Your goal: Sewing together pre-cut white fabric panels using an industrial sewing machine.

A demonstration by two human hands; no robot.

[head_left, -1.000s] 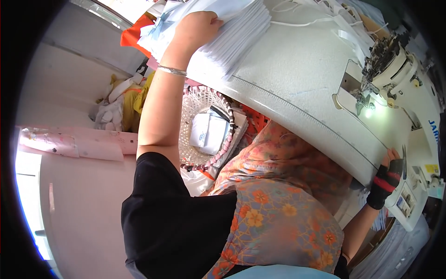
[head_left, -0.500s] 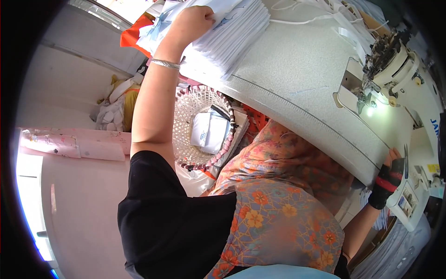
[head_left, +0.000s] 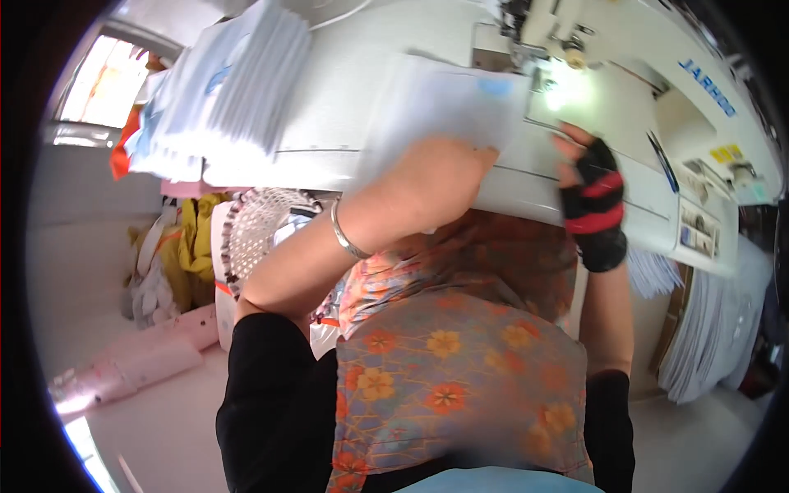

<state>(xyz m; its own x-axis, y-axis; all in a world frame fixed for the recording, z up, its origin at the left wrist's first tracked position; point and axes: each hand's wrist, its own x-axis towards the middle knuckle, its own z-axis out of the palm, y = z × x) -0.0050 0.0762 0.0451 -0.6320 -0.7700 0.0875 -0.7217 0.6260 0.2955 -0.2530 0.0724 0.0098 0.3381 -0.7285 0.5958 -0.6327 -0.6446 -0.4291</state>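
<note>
My left hand [head_left: 450, 177], with a silver bangle on the wrist, grips a white fabric piece [head_left: 436, 103] with a small blue print. Both are smeared by motion above the front of the sewing table [head_left: 329, 107]. Some of its fingers are hidden behind the hand. To the right, my right hand [head_left: 593, 193] wears a black fingerless glove with red stripes. Its bare fingers stretch out toward the lit needle area of the sewing machine [head_left: 567, 62], apart from the fabric and holding nothing.
A thick stack of folded white pieces [head_left: 238, 90] stands at the table's left. Below hangs a woven basket [head_left: 255, 238] with cloth inside. Black snips [head_left: 662, 162] and a small parts tray [head_left: 699, 230] lie at the right. White bundles [head_left: 707, 320] hang beyond the table edge.
My left hand has come from the stack toward the needle, carrying a white fabric piece. My right hand has moved from the table's right edge up beside the machine. The view has turned right.
</note>
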